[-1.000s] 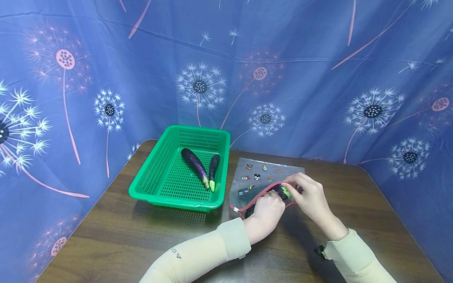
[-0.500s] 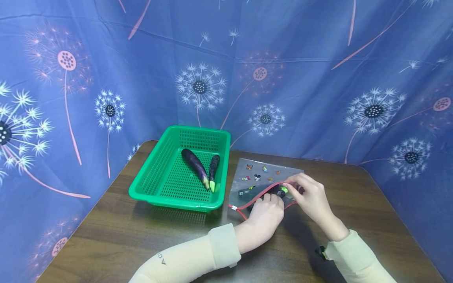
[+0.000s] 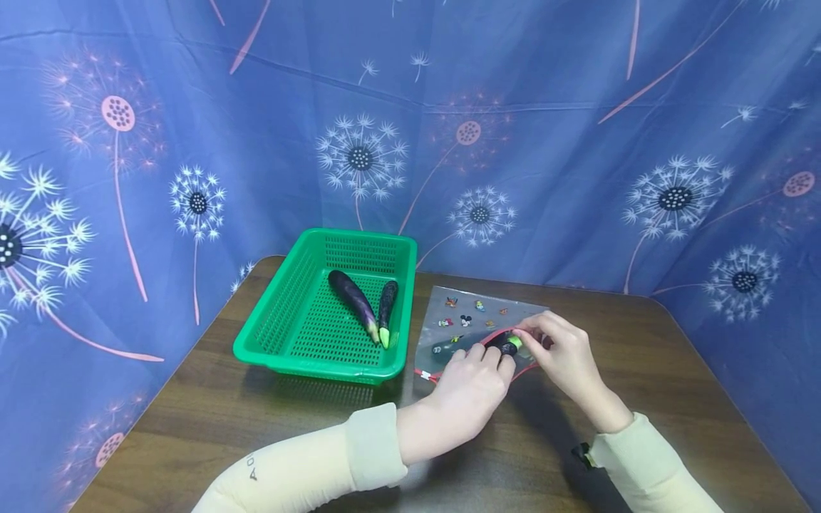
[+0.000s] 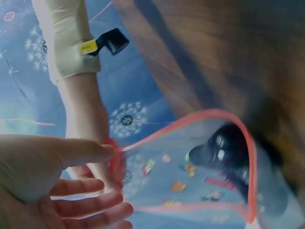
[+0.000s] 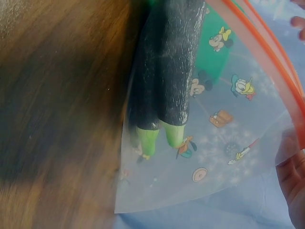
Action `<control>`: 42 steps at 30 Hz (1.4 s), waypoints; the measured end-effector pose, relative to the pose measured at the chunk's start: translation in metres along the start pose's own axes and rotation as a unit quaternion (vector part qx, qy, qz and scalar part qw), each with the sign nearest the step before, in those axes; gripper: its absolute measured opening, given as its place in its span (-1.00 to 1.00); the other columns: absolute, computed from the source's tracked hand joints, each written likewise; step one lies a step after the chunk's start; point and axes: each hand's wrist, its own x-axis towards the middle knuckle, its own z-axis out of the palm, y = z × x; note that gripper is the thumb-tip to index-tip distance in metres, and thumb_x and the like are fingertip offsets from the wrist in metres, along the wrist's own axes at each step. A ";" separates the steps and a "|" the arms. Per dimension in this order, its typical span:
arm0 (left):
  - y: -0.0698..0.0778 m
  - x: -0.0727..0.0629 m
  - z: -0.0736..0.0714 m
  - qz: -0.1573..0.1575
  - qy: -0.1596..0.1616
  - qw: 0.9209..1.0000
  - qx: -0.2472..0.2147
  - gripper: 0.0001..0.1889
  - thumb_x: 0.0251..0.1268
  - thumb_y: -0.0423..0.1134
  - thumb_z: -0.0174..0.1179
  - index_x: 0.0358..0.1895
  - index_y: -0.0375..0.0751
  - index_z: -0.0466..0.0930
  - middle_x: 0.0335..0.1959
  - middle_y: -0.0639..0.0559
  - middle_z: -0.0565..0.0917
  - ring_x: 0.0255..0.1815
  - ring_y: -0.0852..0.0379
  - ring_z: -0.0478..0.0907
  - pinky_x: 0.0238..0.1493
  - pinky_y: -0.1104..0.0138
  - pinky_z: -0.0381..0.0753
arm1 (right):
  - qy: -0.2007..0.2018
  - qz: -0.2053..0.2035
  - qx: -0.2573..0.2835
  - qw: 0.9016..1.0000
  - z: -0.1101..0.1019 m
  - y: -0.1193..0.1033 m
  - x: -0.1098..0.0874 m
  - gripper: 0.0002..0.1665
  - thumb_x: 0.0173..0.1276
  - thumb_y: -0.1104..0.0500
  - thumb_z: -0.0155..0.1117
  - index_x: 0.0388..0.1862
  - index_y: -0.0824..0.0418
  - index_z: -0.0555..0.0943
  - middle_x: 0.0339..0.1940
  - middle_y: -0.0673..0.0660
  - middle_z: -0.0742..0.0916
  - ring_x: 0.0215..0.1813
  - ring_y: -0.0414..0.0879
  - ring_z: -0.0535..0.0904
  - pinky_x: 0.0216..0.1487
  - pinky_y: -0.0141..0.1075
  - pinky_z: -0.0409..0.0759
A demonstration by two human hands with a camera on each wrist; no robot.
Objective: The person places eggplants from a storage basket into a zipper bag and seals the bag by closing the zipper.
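Note:
A clear zip bag (image 3: 445, 342) with cartoon prints and a red zip edge lies on the table, its mouth toward me. Inside it, the right wrist view shows dark eggplants (image 5: 176, 71) with green stem ends, side by side. My right hand (image 3: 561, 356) pinches the red edge at the bag's right corner. My left hand (image 3: 462, 395) is over the bag's mouth, its back hiding part of the edge. In the left wrist view the left hand (image 4: 71, 186) has its fingers loosely extended, holding nothing, beside the open mouth.
Left of the bag stands a green plastic basket (image 3: 256, 338) holding a long purple eggplant (image 3: 353, 299) and a thinner dark one (image 3: 387, 303) with a green end. The wooden table (image 3: 212, 427) meets a blue dandelion-print cloth (image 3: 398, 85) behind and at the sides.
My left hand has drawn back toward the left and near side from the bag's mouth, its fingers straightening. My right hand keeps its pinch on the bag's edge.

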 end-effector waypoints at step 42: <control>-0.227 0.010 0.050 -0.029 -0.229 0.965 -0.128 -0.48 0.04 -0.10 0.38 0.09 -0.03 0.41 0.06 -0.01 0.44 0.06 -0.04 0.37 -0.04 0.04 0.39 | -0.012 0.034 -0.023 0.999 -0.006 0.008 -0.006 -0.77 -0.05 0.36 0.49 -0.40 0.14 0.67 -0.49 -0.12 0.65 -0.56 -0.41 0.36 -0.53 -0.58 0.34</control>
